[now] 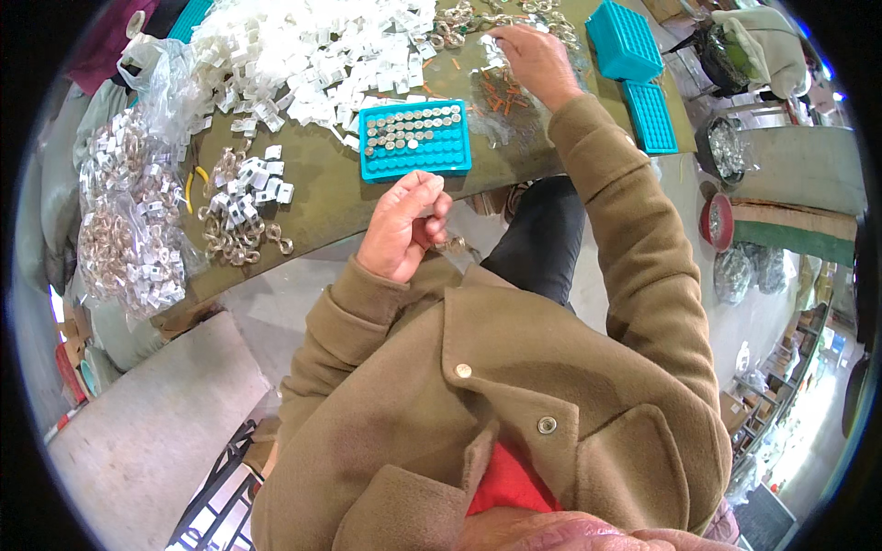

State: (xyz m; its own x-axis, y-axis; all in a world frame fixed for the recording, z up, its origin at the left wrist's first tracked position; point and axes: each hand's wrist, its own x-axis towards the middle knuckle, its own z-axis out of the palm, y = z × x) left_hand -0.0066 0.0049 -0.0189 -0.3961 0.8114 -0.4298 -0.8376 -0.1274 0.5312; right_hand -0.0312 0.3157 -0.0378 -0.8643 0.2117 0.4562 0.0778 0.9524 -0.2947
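My left hand point(404, 225) is closed just in front of the turquoise tray point(418, 173), thumb pressed against the curled fingers. A brownish, see-through coiled cord point(457, 245) trails from it over my lap. The tray holds rows of round silvery button-like discs point(413, 122), with bare pockets along its near side. My right hand point(537, 62) reaches to the far right part of the table. Its fingers are drawn together over small white pieces point(494, 53); what is between the fingertips is too small to make out. Small orange sticks point(501, 95) lie beneath that wrist.
A big heap of white tagged pieces point(303, 55) covers the far left table. Nearer lie coiled cords with white blocks point(246, 207), yellow-handled pliers point(191, 188) and a full plastic bag point(129, 220). Turquoise trays point(625, 41) are stacked at right. A red basin point(717, 220) stands beyond.
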